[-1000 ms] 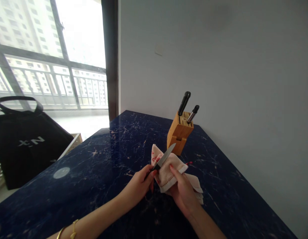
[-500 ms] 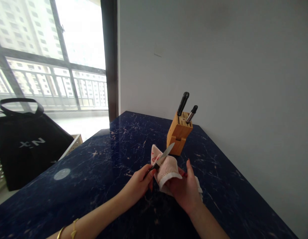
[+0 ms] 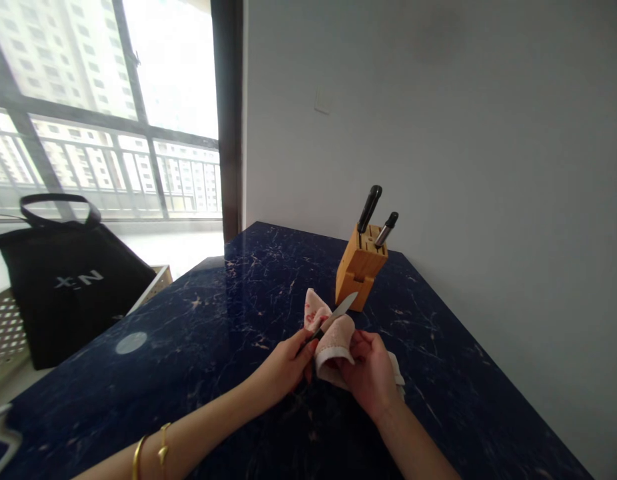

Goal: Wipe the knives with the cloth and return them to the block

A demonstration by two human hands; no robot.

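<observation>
My left hand is closed round the black handle of a kitchen knife, whose blade points up and away to the right. A pale pink towel with red marks and a white edge is draped beneath and around the blade. My right hand grips the towel from its right side, fingers curled into the cloth. Just beyond the knife tip stands a wooden knife block. A black-handled knife and a tool with a metal and black handle sit in its slots.
The dark blue marble-patterned table runs back to a grey wall. A black bag stands at the left beside a perforated crate. A pale round spot shows on the tabletop. A white curved object is at the lower left.
My right thumb and fingers, formerly spread, have closed onto the towel. The cloth has folded further over the knife blade. The whole view has shifted slightly.
</observation>
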